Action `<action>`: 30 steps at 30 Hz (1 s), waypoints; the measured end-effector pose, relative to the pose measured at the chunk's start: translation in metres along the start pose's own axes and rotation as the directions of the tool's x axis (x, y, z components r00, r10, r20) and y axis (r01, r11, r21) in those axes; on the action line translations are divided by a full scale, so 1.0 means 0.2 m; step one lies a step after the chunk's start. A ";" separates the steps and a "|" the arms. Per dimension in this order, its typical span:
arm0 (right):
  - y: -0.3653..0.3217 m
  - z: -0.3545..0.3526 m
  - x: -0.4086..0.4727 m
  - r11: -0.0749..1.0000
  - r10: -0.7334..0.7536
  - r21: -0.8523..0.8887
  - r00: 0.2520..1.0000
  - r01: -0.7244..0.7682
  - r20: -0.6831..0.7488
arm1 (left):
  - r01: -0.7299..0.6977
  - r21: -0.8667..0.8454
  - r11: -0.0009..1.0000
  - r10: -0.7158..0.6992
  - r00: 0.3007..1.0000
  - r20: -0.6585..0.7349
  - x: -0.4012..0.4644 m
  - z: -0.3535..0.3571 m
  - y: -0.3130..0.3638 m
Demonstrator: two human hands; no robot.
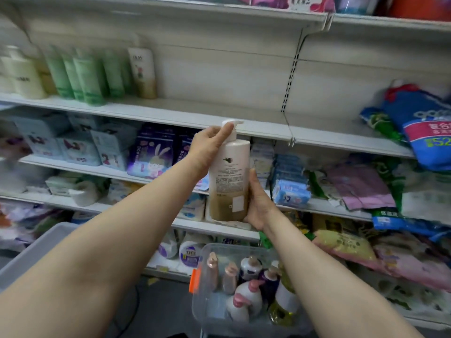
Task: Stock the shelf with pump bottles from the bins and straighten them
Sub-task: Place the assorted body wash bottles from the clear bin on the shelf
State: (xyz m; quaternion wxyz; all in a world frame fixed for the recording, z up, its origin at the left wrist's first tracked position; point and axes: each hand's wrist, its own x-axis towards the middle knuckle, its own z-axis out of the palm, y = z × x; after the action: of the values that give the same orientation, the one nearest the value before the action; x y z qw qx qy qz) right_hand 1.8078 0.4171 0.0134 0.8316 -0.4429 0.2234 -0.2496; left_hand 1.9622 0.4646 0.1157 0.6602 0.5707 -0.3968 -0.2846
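A pump bottle (229, 176) is standing upright in the air at the middle of the view, in front of the shelf (195, 115). The left hand (210, 145) is sitting at its eleven o'clock, against the pump head, and the right hand (258, 203) is lying at its five o'clock, around the base. A row of bottles (80, 74) is standing on the shelf toward ten o'clock. A bag (424, 128) is leaning on the shelf at three o'clock. A bin (207, 284) is sitting at six o'clock, below both hands, with more bottles (246, 291) standing in it. A second bin (41, 250) is sitting at eight o'clock, behind the left forearm.
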 end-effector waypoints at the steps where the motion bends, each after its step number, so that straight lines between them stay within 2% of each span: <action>1: -0.02 0.03 0.01 0.999 -0.005 0.034 1.000 0.004 0.007 | -0.017 0.000 1.000 0.017 0.999 -0.037 0.00 0.01 0.01; 3: -0.05 0.08 0.04 0.996 -0.017 0.089 1.000 0.017 0.003 | -0.032 0.019 0.999 0.033 0.995 -0.094 -0.03 0.04 -0.01; 6: -0.11 0.16 0.09 0.985 -0.071 0.152 0.996 0.079 -0.062 | -0.050 0.052 0.997 0.056 0.992 -0.110 -0.07 0.08 -0.10; 10: -0.21 0.24 0.13 0.971 -0.113 0.197 0.985 0.137 -0.130 | 0.048 0.095 0.994 -0.032 0.985 -0.167 -0.06 0.11 -0.13; 14: -0.28 0.31 0.16 0.976 -0.125 0.150 0.973 0.155 -0.193 | -0.011 -0.110 0.994 -0.013 0.976 -0.217 0.03 0.05 -0.05; 16: -0.33 0.36 0.20 0.982 -0.135 0.106 0.968 0.160 -0.211 | -0.026 -0.159 0.987 -0.001 0.985 -0.171 0.12 -0.02 -0.02; 20: -0.44 0.49 0.34 0.994 -0.070 0.063 0.970 0.087 -0.234 | 0.033 -0.226 0.974 -0.028 0.999 0.026 0.27 -0.17 0.05; 23: -0.49 0.61 0.47 0.998 -0.037 0.034 0.980 0.044 -0.194 | 0.055 -0.215 0.975 -0.024 0.989 0.144 0.39 -0.30 0.09; 28: -0.55 0.74 0.73 1.000 -0.026 -0.004 0.975 0.026 -0.219 | 0.121 -0.312 0.942 -0.060 0.978 0.200 0.60 -0.57 0.15; 30: -0.56 0.78 0.84 0.998 -0.038 0.038 0.971 0.049 -0.237 | 0.071 -0.282 0.957 -0.032 0.990 0.140 0.70 -0.67 0.17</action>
State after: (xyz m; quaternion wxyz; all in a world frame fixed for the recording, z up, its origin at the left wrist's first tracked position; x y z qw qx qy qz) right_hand 2.0067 0.3584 0.1623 0.8030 -0.3965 0.3053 -0.3236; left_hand 2.1459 0.4263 0.1730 0.7000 0.4591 -0.3798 -0.3937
